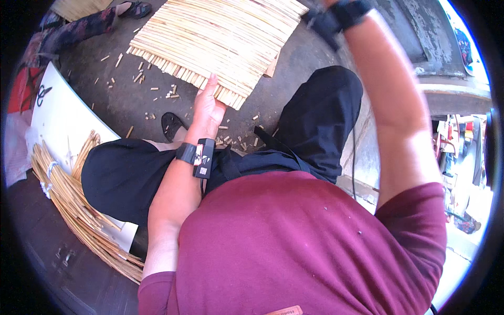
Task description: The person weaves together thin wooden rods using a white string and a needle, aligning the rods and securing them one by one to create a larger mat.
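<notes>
A mat of pale, straw-coloured stalks laid side by side is held out over the floor in front of me. My left hand grips its near edge, thumb on the upper face and the other fingers hidden underneath. Along that edge the cut stalk ends stick out unevenly. My right arm is raised to the far right, beside the mat's right corner. Only a sliver of my right hand shows at the upper border, blurred above a black wrist strap, so its fingers cannot be made out.
Short cut stalk pieces litter the grey floor. At left, a bundle of long stalks tied with white string lies across a white board bearing black-handled scissors. Another person's patterned trouser leg reaches in. A worn wall stands right.
</notes>
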{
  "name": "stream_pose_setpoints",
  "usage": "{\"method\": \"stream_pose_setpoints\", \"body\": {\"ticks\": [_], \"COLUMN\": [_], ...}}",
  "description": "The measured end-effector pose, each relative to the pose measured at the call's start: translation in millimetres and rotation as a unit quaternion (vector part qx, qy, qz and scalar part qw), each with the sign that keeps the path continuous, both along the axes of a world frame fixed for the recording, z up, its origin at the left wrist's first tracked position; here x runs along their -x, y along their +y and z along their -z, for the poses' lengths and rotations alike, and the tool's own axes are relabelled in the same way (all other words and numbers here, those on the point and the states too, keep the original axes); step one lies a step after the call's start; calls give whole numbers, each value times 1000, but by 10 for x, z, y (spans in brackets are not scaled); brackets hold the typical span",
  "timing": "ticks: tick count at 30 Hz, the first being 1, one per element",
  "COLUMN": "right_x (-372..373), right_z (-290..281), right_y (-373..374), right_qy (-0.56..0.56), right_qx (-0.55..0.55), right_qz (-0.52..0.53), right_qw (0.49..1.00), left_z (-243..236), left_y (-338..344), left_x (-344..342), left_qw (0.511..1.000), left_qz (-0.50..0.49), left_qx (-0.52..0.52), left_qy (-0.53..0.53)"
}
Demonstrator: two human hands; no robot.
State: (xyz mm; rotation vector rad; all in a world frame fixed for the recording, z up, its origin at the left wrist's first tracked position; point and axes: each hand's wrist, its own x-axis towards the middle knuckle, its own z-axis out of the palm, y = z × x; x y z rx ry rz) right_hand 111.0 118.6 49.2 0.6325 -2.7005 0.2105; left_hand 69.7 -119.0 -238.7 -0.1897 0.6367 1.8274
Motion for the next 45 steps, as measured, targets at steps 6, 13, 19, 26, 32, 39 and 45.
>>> {"method": "stream_pose_setpoints", "body": {"ticks": [6,13,19,26,32,39,45], "right_x": [-569,-1025,-1256,-1532,-1727,-853,-751], "right_z": [2326,2104,1957,56,269,1848,2234], "right_y": [-631,-1885,-1391,-901,-474,-1624,-1625], "right_qy": [-230,-10,25,355,91,-233,-236], "right_qx": [184,185,510,652,-55,534,548], "right_qz": [355,485,425,264,470,431,430], "right_qw": [887,855,747,616,876,689,678], "left_z": [-31,-121,-16,-128,-183,-164,-100], "left_y": [-121,-582,-327,-642,-672,-674,-594], "left_x": [-4,-65,201,-48,-170,-107,-147], "left_qw": [995,994,977,961,972,973,969], "left_qz": [-26,-8,40,26,29,15,10], "left_qx": [36,49,123,271,198,204,215], "left_qy": [92,96,171,45,125,109,124]}}
